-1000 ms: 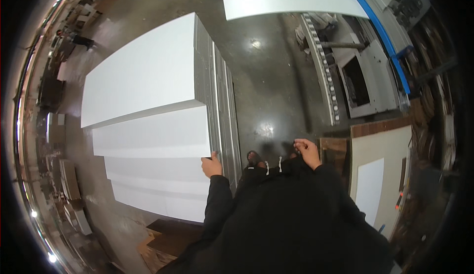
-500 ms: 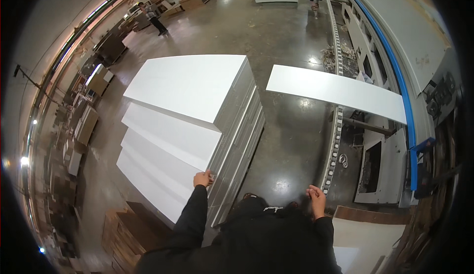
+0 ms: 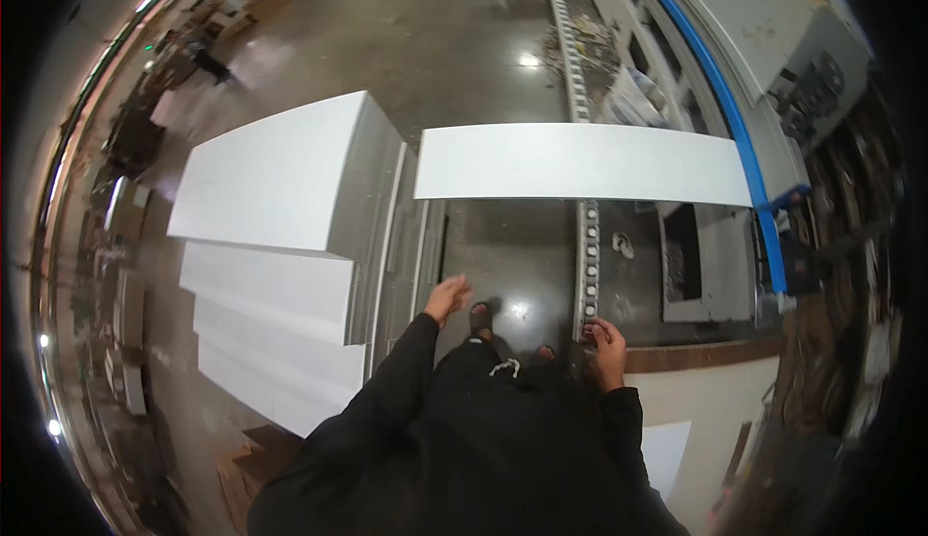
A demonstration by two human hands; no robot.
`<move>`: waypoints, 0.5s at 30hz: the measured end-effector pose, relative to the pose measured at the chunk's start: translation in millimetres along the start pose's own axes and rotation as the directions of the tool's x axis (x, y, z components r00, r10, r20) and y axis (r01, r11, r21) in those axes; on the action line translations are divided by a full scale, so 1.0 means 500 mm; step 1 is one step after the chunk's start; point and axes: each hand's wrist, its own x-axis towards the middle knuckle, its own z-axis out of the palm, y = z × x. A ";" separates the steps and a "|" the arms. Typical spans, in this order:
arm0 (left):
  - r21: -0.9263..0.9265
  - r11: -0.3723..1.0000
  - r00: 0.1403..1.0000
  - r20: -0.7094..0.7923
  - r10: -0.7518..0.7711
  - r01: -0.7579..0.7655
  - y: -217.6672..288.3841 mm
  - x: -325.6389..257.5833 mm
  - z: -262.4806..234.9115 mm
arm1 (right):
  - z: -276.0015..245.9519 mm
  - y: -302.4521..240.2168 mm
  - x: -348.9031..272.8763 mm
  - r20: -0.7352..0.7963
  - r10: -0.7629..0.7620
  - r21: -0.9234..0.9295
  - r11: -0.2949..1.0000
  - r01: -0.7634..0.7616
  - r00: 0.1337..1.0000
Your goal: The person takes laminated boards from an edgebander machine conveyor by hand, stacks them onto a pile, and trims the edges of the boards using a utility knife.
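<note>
The left hand (image 3: 449, 299) is blurry but looks empty, fingers loose. The right hand (image 3: 606, 345) is curled; I can't tell its grip. Ahead, a long white board (image 3: 580, 162) lies across the roller rail (image 3: 592, 265).

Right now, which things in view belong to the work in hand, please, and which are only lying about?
Likely belonging:
long white panel, across the roller rail
stacked white panels, at the person's left

Probably lying about:
crumpled pale bag
heap of scraps beyond it
small pale item beside the rail
</note>
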 end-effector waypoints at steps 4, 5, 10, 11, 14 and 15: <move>-0.414 0.909 0.960 0.239 0.146 -0.035 0.070 0.148 0.133 | -0.005 -0.036 -0.071 -0.170 0.013 -0.007 1.000 -0.014 0.985; -0.576 0.817 0.955 0.251 0.157 0.017 0.082 0.179 0.161 | -0.013 -0.035 -0.080 -0.184 0.021 -0.037 0.999 -0.028 0.983; -0.773 0.624 0.988 0.155 0.012 0.114 0.118 0.207 0.231 | 0.004 -0.014 -0.139 -0.356 -0.088 -0.163 0.986 0.031 0.930; -0.773 0.623 0.990 0.139 -0.015 0.119 0.110 0.206 0.237 | 0.008 -0.008 -0.151 -0.388 -0.104 -0.179 0.983 0.036 0.916; -0.707 0.696 0.985 0.175 0.000 0.125 0.059 0.221 0.217 | 0.014 -0.023 -0.171 -0.454 -0.155 -0.260 0.965 0.036 0.878; -0.684 0.721 0.983 0.182 0.018 0.113 0.051 0.204 0.216 | 0.014 -0.026 -0.182 -0.468 -0.176 -0.330 0.944 0.014 0.866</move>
